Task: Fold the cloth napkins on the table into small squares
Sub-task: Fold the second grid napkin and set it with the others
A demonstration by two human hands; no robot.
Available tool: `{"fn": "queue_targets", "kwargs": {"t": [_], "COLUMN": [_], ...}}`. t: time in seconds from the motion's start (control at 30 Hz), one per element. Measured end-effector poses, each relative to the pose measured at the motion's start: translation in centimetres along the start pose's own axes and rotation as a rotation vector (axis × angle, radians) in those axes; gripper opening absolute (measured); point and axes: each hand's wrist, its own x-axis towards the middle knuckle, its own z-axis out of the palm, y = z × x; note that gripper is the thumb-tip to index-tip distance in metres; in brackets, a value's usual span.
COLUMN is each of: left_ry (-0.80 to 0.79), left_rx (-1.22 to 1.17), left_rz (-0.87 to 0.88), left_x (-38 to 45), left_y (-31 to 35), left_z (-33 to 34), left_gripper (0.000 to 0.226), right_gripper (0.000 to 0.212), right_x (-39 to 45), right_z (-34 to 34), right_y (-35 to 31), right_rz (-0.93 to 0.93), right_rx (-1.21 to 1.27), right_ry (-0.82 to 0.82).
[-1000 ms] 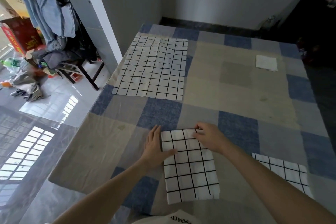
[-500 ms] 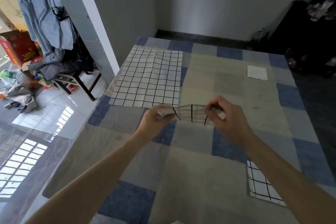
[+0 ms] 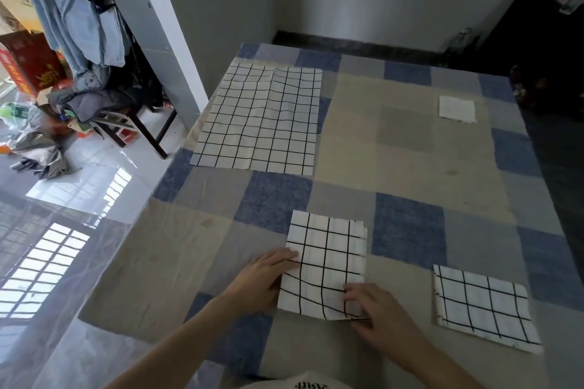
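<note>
Head view, the only 1: folded grid-print napkin (image 3: pixel 327 265) flat on the patchwork tablecloth (image 3: pixel 407 224) near the front edge, between both hands. Left hand (image 3: pixel 264 281) spread nearly flat against the napkin's left edge, fingertips just over the hem, gripping nothing, probably there to pin the layers so the square cannot skid. Right hand (image 3: pixel 376 313) lying on the near right corner, fingers loosely curled and pressing down; whether a layer is pinched beneath them cannot be told, since the palm covers that corner. Slight ripple in the grid lines near that corner, suggesting the fold is being squared or creased rather than finished. Second folded napkin (image 3: pixel 483 306) set well apart to the right, likely parked as done. Large unfolded napkin (image 3: pixel 259 120) spread at the far left of the table, apparently waiting its turn. Small white folded square (image 3: pixel 456 109) at the far right, too distant to say whether it carries a grid. Both forearms cut off by the bottom edge; table's near edge hidden beneath them.
</note>
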Motion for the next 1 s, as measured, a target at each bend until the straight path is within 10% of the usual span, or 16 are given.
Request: {"fn": "queue_targets", "kwargs": {"t": [0.27, 0.4, 0.5, 1.0], "left_ry": [0.138, 0.214, 0.192, 0.27], "left_rx": [-0.246, -0.36, -0.381, -0.24], "left_rz": [-0.05, -0.183, -0.264, -0.485], "left_x": [0.4, 0.9, 1.2, 5.2], "left_y": [0.7, 1.8, 1.9, 2.8], "left_z": [-1.0, -1.4, -1.7, -1.9], "left_gripper": [0.034, 0.018, 0.012, 0.043], "right_gripper": [0.105, 0.079, 0.012, 0.024], "right_x": [1.5, 1.4, 1.9, 6.3], "right_z": [-2.6, -1.8, -1.4, -2.0], "right_y": [0.3, -0.1, 0.0, 0.9], "right_rz": [-0.048, 0.035, 0.138, 0.529], "right_rx": [-0.17, 0.057, 0.257, 0.414], "right_ry": [-0.202, -0.024, 0.325, 0.345]}}
